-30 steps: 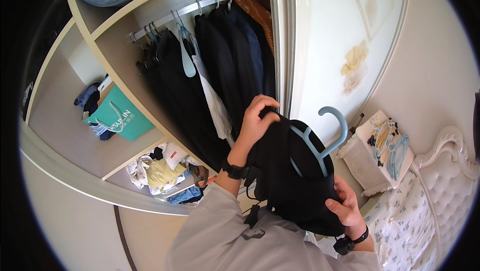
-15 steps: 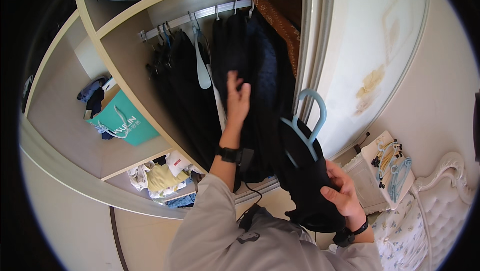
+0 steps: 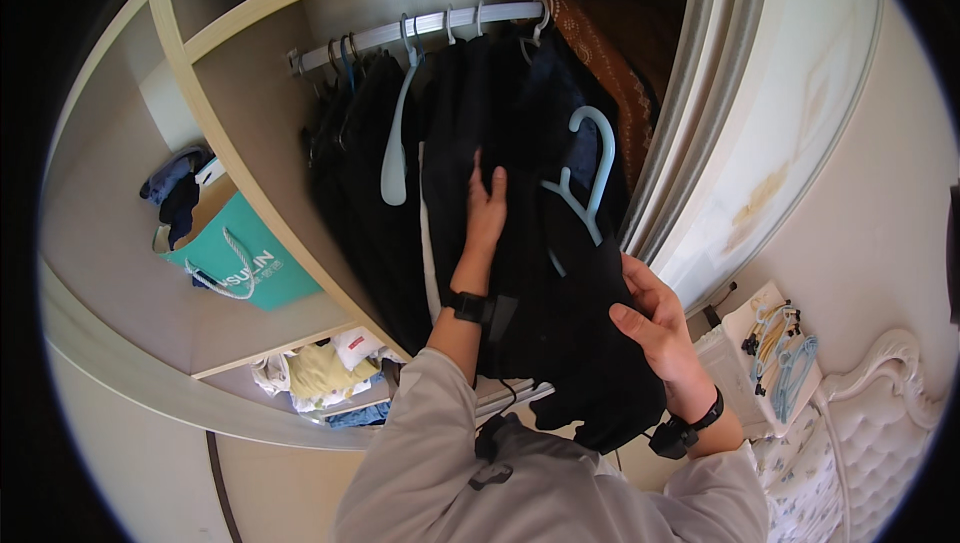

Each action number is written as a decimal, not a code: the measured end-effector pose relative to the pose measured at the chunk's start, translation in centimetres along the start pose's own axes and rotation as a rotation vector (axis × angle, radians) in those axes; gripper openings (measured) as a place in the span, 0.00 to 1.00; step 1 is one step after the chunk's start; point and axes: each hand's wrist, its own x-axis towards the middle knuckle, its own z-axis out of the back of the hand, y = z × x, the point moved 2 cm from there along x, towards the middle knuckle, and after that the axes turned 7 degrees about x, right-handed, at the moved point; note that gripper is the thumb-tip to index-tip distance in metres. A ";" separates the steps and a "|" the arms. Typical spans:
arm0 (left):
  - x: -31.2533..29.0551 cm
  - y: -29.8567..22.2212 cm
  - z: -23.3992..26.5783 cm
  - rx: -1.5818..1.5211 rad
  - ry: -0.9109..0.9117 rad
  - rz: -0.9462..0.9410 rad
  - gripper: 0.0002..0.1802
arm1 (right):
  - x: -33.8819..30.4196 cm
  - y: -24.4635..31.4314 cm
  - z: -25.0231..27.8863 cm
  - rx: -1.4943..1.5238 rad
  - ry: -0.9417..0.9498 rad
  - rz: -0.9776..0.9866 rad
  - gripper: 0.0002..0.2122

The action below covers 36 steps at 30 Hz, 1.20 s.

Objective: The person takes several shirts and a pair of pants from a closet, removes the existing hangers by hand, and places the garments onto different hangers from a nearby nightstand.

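Note:
Inside the wardrobe, my left hand [image 3: 485, 215] rests against the dark hanging clothes [image 3: 455, 113], thumb apart from the fingers and some fingertips lost in the black cloth. My right hand [image 3: 655, 328] grips a black garment [image 3: 570, 343] by its side, thumb on top. That garment is on a light blue hanger [image 3: 600, 158], whose hook points up and stands free of the rail [image 3: 430, 28]. Another light blue hanger [image 3: 397, 163] hangs bare on the rail, left of my left hand.
Left of the clothes, a teal paper bag [image 3: 265, 253] with clothing stands on a shelf. Folded clothes [image 3: 330, 373] lie below it. A sliding door [image 3: 770, 143] borders the opening at right. Spare hangers [image 3: 790, 363] lie on a bedside cabinet near a tufted headboard [image 3: 880, 433].
My right hand has lifted the garment and its hanger up toward the wardrobe. My left hand stays among the hanging clothes. The view has shifted slightly.

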 end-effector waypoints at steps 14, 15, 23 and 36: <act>-0.2 1.8 3.8 -0.080 -0.371 -0.103 0.33 | 13.8 1.2 1.2 -0.244 -0.040 0.103 0.27; -0.2 1.7 3.9 -0.093 -0.353 -0.109 0.32 | 14.9 1.5 1.1 -0.231 -0.026 0.113 0.29; -1.2 1.6 5.5 -0.041 -0.261 -0.055 0.34 | 25.6 2.4 -0.5 -0.429 -0.241 0.128 0.31; -2.7 1.4 0.7 -0.063 0.129 -0.271 0.44 | 25.0 -3.4 0.9 -0.456 -0.219 0.038 0.31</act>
